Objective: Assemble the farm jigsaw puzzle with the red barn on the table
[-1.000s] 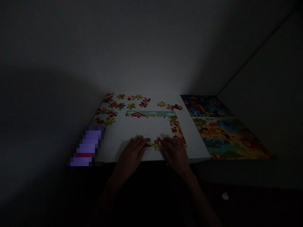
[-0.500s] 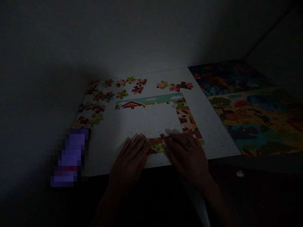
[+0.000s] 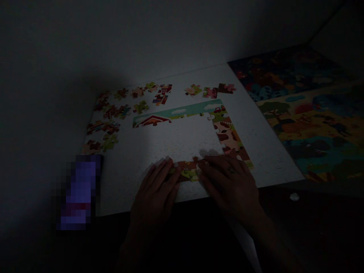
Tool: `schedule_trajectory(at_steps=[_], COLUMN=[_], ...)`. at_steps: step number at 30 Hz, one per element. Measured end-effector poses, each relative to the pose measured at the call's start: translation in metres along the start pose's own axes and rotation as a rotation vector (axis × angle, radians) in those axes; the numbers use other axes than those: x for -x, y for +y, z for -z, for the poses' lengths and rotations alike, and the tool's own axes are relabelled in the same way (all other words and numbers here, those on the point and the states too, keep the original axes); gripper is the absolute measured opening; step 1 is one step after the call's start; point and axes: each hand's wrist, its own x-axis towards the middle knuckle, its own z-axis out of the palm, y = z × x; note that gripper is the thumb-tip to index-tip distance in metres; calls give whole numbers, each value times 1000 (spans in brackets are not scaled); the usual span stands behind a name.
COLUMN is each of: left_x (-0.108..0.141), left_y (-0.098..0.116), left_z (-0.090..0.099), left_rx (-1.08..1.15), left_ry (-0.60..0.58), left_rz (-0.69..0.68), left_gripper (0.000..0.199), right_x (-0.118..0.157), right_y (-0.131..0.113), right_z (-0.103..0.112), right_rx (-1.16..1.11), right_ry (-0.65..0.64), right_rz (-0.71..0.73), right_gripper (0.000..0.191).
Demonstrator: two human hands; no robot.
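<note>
A partly joined jigsaw puzzle (image 3: 227, 138) lies on a white board, with its top strip, right side and part of its bottom edge in place around a bare middle. My left hand (image 3: 156, 185) rests with fingers stretched out at the left end of the bottom strip (image 3: 186, 172). Flat on the right part of that strip lies my right hand (image 3: 231, 182), its fingers extended and covering the pieces beneath. Between the two hands a few bottom pieces show, brown and green.
Loose puzzle pieces (image 3: 115, 111) spread along the board's left and back. Two finished colourful puzzles (image 3: 284, 146) lie on the right. A blurred, lit rectangular device (image 3: 79, 189) is at the left edge. A small white object (image 3: 294, 197) sits below right. The scene is dark.
The view has shifted slightly, so the board appears a little closer. Both hands stay at the bottom strip with hardly any movement.
</note>
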Motion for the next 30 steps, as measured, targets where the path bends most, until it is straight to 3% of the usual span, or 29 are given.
schedule_trajectory(at_steps=[14, 30], left_x=[1, 3], left_y=[2, 9], left_z=[0, -2], left_rx=[-18, -74], left_ry=[17, 68], left_rz=[-1, 26], left_gripper=[41, 41], right_x=[0, -1], right_y=[-1, 1], right_z=[1, -3], right_rx=[19, 7], right_ry=[-15, 45], right_rz=[0, 29], right_gripper=[29, 26])
